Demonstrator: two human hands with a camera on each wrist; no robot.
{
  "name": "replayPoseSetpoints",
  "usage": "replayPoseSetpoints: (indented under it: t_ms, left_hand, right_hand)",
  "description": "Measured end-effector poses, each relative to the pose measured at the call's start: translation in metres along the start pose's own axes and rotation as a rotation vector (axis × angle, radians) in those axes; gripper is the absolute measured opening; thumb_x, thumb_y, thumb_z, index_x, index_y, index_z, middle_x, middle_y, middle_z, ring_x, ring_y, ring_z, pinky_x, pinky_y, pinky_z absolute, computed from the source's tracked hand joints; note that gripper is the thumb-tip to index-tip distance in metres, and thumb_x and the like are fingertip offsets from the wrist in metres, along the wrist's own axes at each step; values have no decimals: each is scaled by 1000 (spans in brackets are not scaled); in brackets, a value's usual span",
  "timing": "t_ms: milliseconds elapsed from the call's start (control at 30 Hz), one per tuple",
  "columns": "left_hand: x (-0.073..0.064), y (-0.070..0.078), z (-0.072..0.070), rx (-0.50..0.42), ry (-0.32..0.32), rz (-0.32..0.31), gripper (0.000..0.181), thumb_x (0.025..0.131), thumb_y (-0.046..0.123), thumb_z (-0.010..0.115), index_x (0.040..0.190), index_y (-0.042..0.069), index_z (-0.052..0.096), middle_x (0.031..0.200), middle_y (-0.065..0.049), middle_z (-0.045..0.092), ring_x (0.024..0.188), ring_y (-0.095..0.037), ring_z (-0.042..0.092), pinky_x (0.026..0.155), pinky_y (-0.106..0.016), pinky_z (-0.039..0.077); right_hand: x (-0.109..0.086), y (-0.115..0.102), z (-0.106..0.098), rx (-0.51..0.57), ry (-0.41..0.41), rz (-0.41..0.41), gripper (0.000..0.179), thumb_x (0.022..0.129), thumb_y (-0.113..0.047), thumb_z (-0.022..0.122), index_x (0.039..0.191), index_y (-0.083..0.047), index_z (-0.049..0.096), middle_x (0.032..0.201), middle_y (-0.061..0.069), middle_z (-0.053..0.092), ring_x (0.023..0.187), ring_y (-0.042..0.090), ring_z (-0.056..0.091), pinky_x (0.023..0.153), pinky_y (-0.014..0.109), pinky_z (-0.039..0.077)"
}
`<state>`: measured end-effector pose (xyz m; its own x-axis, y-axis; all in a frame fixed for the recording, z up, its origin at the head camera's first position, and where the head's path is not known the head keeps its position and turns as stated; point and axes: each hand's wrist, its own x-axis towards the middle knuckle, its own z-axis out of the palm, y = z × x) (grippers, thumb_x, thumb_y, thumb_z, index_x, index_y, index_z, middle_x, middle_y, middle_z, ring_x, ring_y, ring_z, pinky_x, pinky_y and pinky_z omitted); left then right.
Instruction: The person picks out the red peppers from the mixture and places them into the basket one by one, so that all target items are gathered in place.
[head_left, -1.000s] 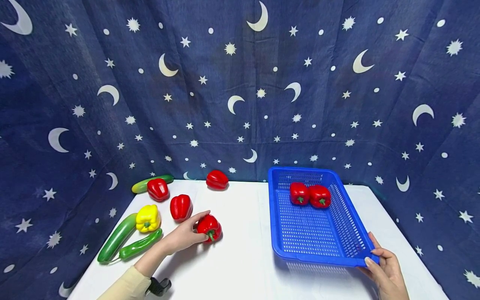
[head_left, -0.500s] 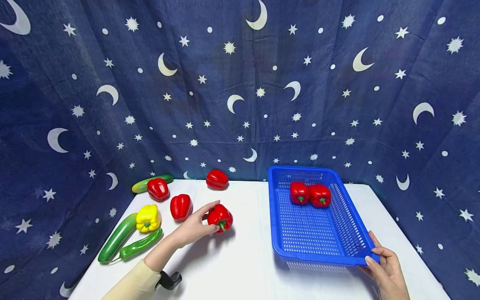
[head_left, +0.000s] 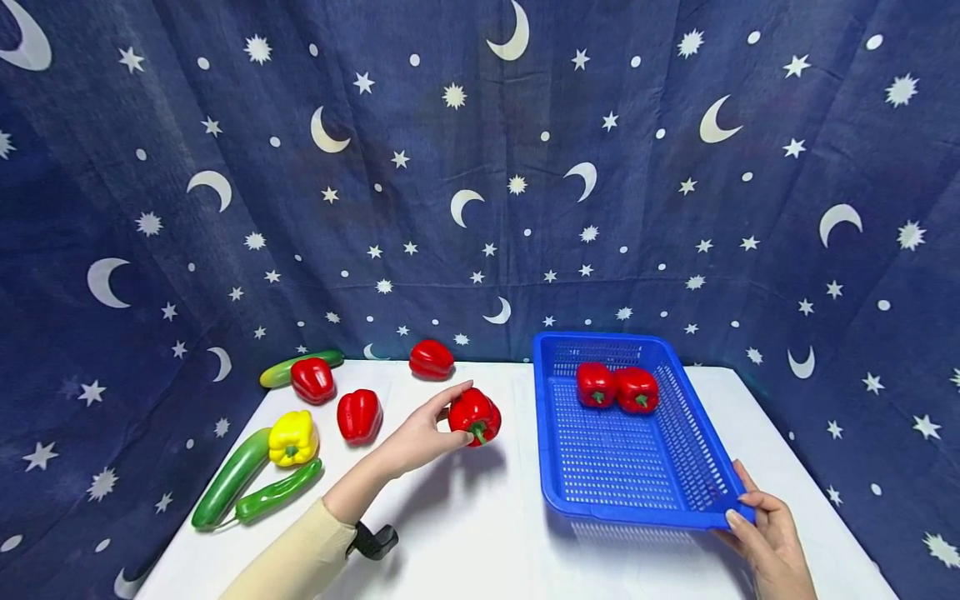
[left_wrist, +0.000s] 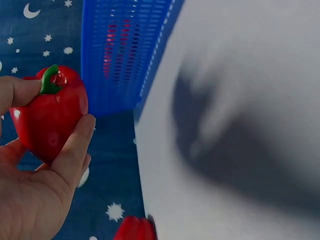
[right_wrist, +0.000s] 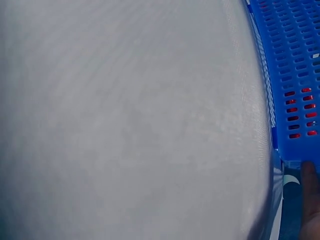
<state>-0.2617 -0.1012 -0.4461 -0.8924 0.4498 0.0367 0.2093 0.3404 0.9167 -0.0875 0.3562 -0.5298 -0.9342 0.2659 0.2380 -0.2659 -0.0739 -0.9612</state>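
Observation:
My left hand (head_left: 420,437) grips a red bell pepper (head_left: 476,418) above the white table, left of the basket. In the left wrist view the thumb lies by the green stem of this bell pepper (left_wrist: 52,117) and the fingers curl round its side. My right hand (head_left: 772,533) pinches the near right corner of a blue plastic basket (head_left: 551,467), whose near end is tilted up off the table. Two red bell peppers (head_left: 596,385) sit side by side towards the basket's far end. In the right wrist view only a finger (right_wrist: 310,192) shows at the basket's wall (right_wrist: 295,150).
On the left of the table (head_left: 480,533) lie a yellow bell pepper (head_left: 292,439), a cucumber (head_left: 232,479), a green chili pepper (head_left: 279,492) and another cucumber (head_left: 281,374). Three red bell peppers (head_left: 359,417) lie farther back. A starry blue curtain (head_left: 420,192) stands behind.
My left hand has lifted the red bell pepper off the table and carried it right and away from me, towards the basket. The right hand and basket have stayed in place.

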Motion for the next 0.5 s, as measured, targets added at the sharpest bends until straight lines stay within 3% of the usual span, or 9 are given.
replayPoseSetpoints:
  t_ms: [267,500]
  left_hand:
    - [10,23,7,-33,-29,89,76,87,13,76,155,30,45,143,-3,54,128,-25,55,94,-36,54]
    - [18,40,15,-40,-58,123,75,88,12,75,155,28,45,145,-1,52,129,-24,55,95,-35,54]
  right_hand:
    - [0,-2,0,-16,-28,-17,26,106,2,48,128,-8,38,170,2,20,122,-5,53,80,22,57]
    - [2,-7,-6,-63,-100,-33,25,105,3,49,126,-7,39,167,-2,24,123,-8,51,85,21,56]
